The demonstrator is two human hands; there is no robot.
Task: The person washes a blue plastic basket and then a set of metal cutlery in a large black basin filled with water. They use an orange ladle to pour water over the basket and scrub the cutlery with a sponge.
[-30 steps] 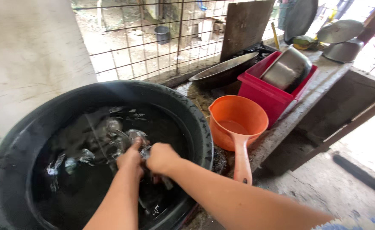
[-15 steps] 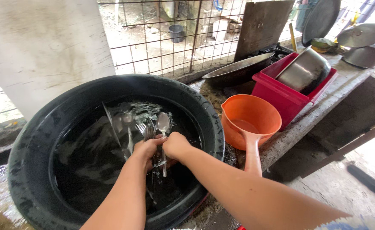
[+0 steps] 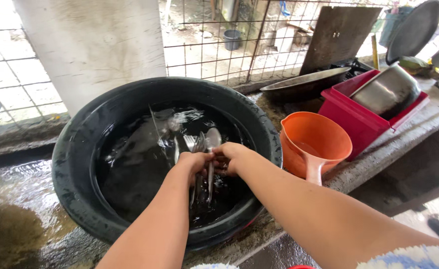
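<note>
Both hands met over the black basin [image 3: 80,149] — the left hand [image 3: 194,162] and right hand [image 3: 234,157] had their fingers curled tight around a bunch of spoons and forks [image 3: 204,142], the bowls and tines jutting just beyond the fingertips — an orange dipper [image 3: 316,144] stood right of them.

Shiny metal spoons [image 3: 207,149], wet. Black tub [image 3: 80,149] glossy plastic. Orange dipper [image 3: 315,144] smooth plastic, red crate [image 3: 351,119] too. Desk [image 3: 379,154] rough concrete.
</note>
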